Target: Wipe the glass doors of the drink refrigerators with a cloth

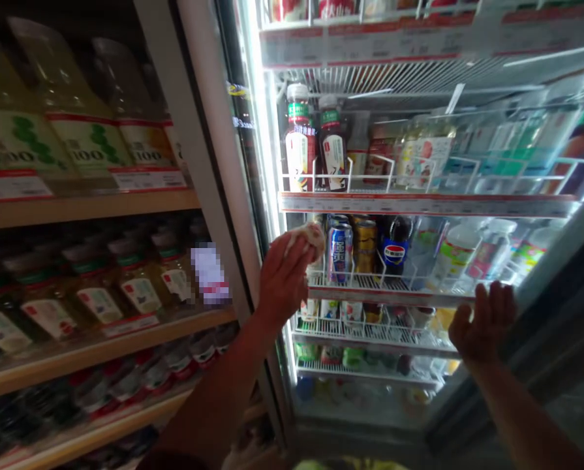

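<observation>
My left hand [282,274] reaches up at the left side of a lit drinks fridge [429,205], its fingers closed over a crumpled, cream-coloured cloth [315,240]. Just right of the cloth are a blue can [340,253], gold cans [365,245] and a dark cola bottle [395,247] on a wire shelf. Whether the cloth touches glass or only hangs in front of the shelf, I cannot tell. Lower right, my right hand [485,323] is raised with fingers extended and nothing visible in it, close to the dark door edge [507,339].
Left of the fridge's frame [218,150], wooden shelves [174,329] carry rows of bottles [138,284]. Higher in the fridge, dark-red bottles [299,147] stand behind a wire guard. Reflections blur the fridge's right side.
</observation>
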Demonstrator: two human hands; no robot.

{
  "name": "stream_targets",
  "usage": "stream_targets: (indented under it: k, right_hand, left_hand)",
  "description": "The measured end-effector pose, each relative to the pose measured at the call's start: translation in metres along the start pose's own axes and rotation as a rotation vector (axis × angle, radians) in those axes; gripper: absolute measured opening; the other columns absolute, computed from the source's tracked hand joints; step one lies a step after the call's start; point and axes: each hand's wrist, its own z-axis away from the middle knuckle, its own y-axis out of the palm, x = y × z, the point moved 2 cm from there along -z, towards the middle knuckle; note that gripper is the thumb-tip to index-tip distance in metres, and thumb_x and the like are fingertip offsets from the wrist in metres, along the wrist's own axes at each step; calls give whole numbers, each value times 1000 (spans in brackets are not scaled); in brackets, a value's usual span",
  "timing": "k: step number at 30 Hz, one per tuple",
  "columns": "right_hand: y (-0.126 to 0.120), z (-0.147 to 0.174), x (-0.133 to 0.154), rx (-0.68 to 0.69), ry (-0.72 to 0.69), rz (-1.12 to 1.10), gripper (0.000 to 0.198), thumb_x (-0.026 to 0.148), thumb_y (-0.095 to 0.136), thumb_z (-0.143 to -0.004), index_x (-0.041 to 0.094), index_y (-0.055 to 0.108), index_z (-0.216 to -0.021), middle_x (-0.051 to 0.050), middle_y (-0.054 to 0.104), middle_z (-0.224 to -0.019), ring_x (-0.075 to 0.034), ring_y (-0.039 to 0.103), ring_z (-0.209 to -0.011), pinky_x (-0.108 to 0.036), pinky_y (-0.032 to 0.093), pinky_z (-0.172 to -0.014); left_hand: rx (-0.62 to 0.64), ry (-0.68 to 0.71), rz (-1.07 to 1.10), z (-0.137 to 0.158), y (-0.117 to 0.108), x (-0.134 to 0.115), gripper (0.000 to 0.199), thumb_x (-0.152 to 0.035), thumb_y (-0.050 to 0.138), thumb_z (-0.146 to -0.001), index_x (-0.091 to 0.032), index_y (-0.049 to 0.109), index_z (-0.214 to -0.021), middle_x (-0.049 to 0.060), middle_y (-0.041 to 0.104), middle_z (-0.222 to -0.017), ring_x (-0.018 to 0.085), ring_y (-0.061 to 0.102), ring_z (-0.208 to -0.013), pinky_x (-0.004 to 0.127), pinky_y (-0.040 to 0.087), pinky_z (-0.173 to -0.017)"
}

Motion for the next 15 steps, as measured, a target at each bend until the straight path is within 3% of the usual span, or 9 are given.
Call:
stream_targets:
  k: [4,6,12,13,15]
  right_hand:
    - [1,1,-1,-8,17,-8,70,20,53,-92,17,34,-160,-22,42,-159,-45,38,-148,-71,39,-112]
    - [1,-1,1,-29,10,-21,70,21,54,-92,17,36,-159,-22,43,-158,-45,39,-148,-71,39,-112]
    - [-3,-7,7,-33,7,-41,71,17,55,-91,16,35,-159,-23,42,-159,-45,37,-149,-71,38,-113]
    - [-3,-7,7,-33,5,-43,71,17,54,-91,15,36,-159,-23,43,-159,-46,37,-149,-71,38,-113]
    - [-3,-7,6,-37,-1,-38,70,16,55,-90,13,37,-158,-25,43,-158,-46,38,-148,-72,38,-113]
  left_hand:
    - [223,325,191,40,11,-43,32,-15,56,-101,-13,63,-132,9,58,-149,20,38,-151,40,36,-129]
    - [276,403,211,43,11,-45,30,-17,59,-100,-12,64,-129,8,59,-148,18,40,-150,36,36,-128]
    - [-33,6,-28,1,-2,4,45,-11,57,-99,-15,54,-143,11,61,-144,25,34,-153,50,39,-126]
    - [-45,-12,-26,5,1,0,45,-12,55,-100,-17,53,-145,10,60,-145,26,34,-153,52,40,-125]
    - [27,90,47,25,12,-22,41,-15,51,-102,-18,54,-143,8,59,-147,24,36,-152,49,42,-125]
